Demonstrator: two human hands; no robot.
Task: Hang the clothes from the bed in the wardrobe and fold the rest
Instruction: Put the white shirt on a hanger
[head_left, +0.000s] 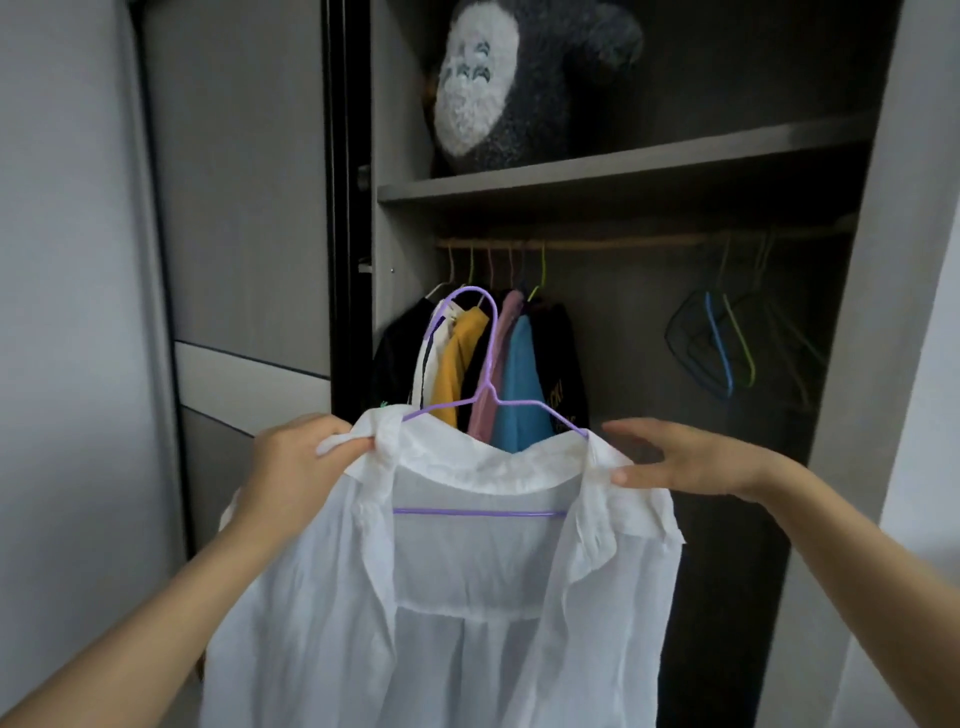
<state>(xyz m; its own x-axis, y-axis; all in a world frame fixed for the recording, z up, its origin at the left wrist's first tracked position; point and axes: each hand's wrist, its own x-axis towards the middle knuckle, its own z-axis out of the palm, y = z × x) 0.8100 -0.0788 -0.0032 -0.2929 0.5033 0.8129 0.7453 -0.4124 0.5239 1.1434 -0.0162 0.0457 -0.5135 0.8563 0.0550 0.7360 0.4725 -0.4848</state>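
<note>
The white shirt (467, 597) sat on a purple hanger (519, 402) before the wardrobe rail (623, 240), the left hand (306, 457) gripping one shoulder, the right hand (691, 462) touching the other with straight fingers. Squaring both shoulders first should stop it slipping once hooked.

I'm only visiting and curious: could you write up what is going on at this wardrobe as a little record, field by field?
Held item: white shirt draped on a purple hanger, not yet hung up
Left hand: pinches one shoulder of the shirt
Right hand: fingers straight, thumb touching the other shoulder
Rail: runs under the shelf
On the rail, left: hung clothes, bunched together
On the rail, right: empty hangers
On the shelf: grey plush toy
</note>
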